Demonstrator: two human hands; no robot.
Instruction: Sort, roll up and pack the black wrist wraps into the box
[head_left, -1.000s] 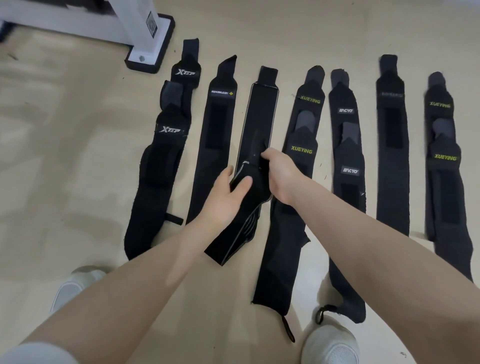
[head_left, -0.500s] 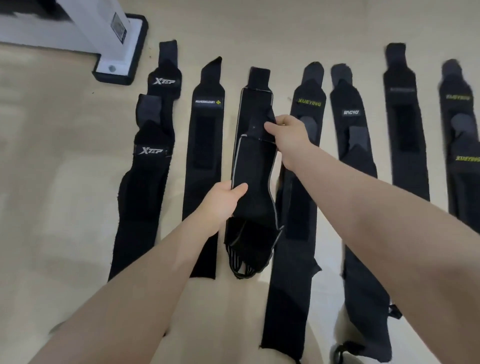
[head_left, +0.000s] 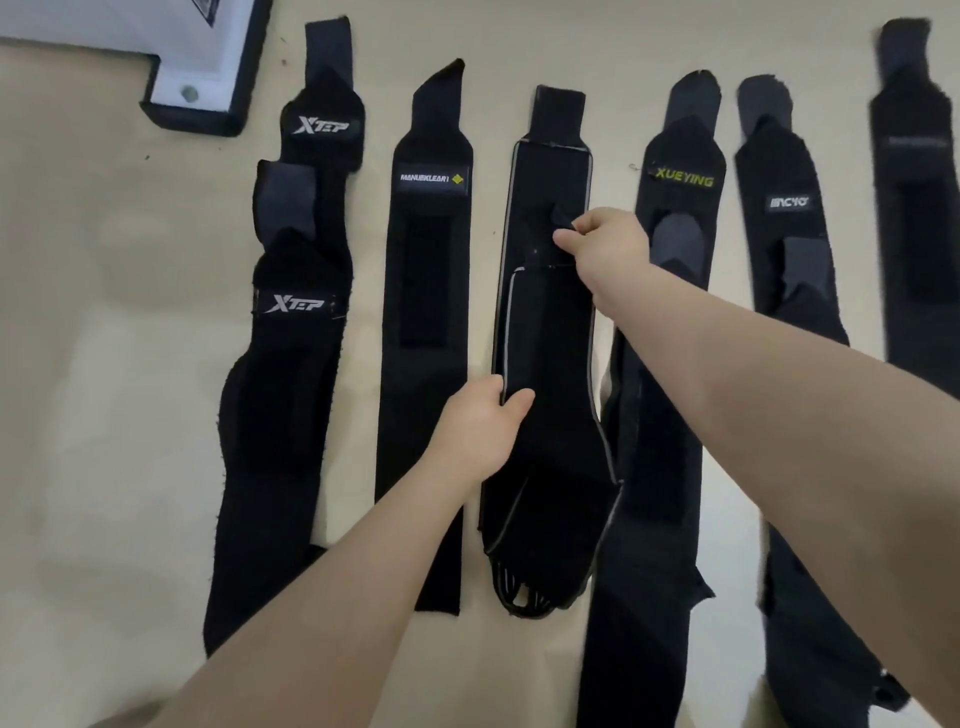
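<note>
A person's two bare hands work on a grey-piped wrist wrap (head_left: 550, 332) at the middle of a row of black wraps laid lengthwise on a pale floor (head_left: 104, 364). The right hand (head_left: 605, 247) pinches a small black tab (head_left: 561, 215) on the upper part of that wrap between thumb and forefinger, its other fingers curled. The left hand (head_left: 480, 428) grips the same wrap's left edge lower down, thumb on top and fingers tucked under the fabric. A second, shorter grey-piped piece (head_left: 556, 467) lies on top of the wrap from about its middle down to a ribbed end nearest the camera.

Just left of the grey-piped wrap lies the MANUEKLEAR wrap (head_left: 423, 312), flat and straight, partly crossed by the left forearm. Further left are two overlapping XTEP wraps (head_left: 291, 364), the upper one reaching near a white post foot with a black base (head_left: 200, 88) at the top-left corner. Just right of the grey-piped wrap are the XUEYING wraps (head_left: 670, 415), one lying over the other, crossed by the right forearm; beyond them the wraps with the white-lettered label (head_left: 784, 260), also stacked, and at the far right edge a plain black wrap (head_left: 919, 208) with a blurred label
</note>
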